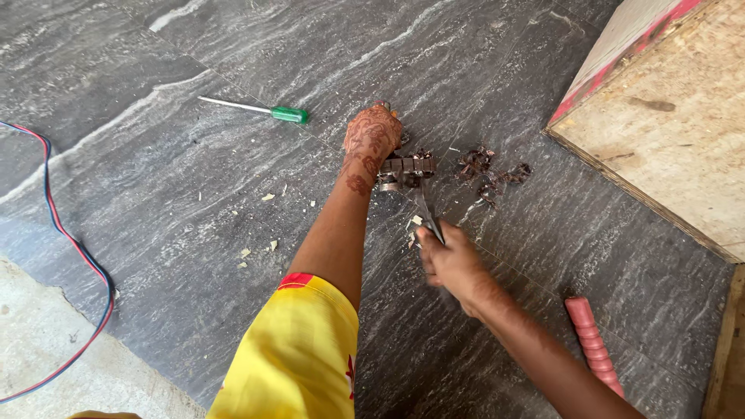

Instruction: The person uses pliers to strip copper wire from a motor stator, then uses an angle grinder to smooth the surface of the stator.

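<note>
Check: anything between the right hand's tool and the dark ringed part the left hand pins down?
Nothing visible. The right hand holds a thin metal tool whose tip reaches the dark part under the left hand; dark scraps lie beside it.

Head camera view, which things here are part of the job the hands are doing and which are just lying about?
In use:
- left hand pressing on the dark metal part
- right hand holding a thin tool against that part
- dark scraps beside it

Lying about:
- green screwdriver
- red and blue wires
- pink ribbed handle
- wooden board

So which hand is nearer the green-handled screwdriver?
Left. The left hand lies just right of the screwdriver; the right hand is farther off, lower right, gripping a thin tool.
</note>
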